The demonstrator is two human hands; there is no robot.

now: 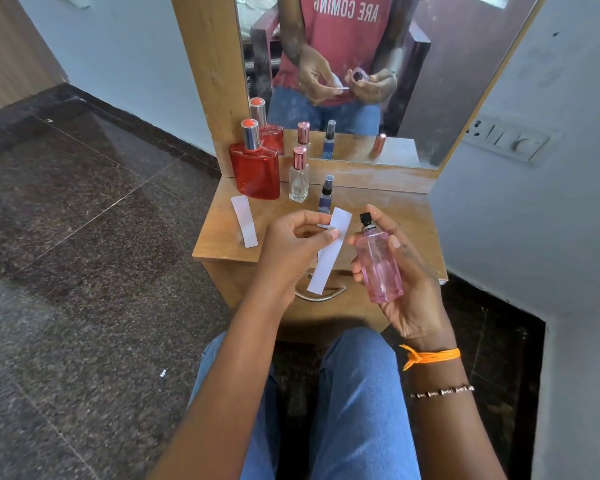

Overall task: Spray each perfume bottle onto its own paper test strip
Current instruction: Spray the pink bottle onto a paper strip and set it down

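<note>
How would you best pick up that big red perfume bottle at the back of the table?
Grip the red bottle round its flat, wide body, coming from the front, thumb on one broad face and fingers on the other. It stands upright beside the clear bottle, and its silver cap is narrow and might pull off.

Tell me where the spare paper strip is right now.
In the head view, the spare paper strip lies flat on the left part of the wooden table, just in front of the red perfume bottle and left of the left hand.
</note>
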